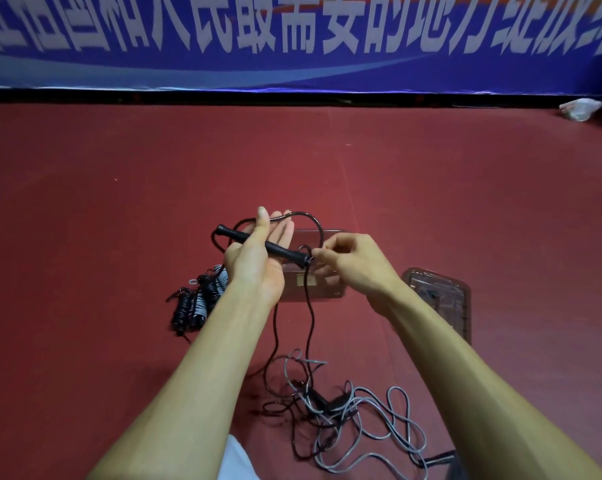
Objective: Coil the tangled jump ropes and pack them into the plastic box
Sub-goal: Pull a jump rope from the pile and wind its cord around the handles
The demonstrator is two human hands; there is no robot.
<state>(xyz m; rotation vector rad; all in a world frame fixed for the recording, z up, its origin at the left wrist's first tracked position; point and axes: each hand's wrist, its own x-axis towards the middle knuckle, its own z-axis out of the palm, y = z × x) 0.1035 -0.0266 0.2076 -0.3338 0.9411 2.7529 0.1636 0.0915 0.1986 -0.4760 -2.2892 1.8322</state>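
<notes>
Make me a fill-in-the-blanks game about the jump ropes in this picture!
1. The left hand carries a ___ handle.
2. The right hand pinches the ___ at the handle's end.
3. The loose tangle holds black and ___ ropes.
4. The floor is ___.
Missing words: black, rope, grey, red.

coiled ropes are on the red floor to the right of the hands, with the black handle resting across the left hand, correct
Not quite: the head view shows the coiled ropes on the red floor to the left of the hands, not the right. The black handle does rest across the left hand; the right hand pinches the black rope by it.
</notes>
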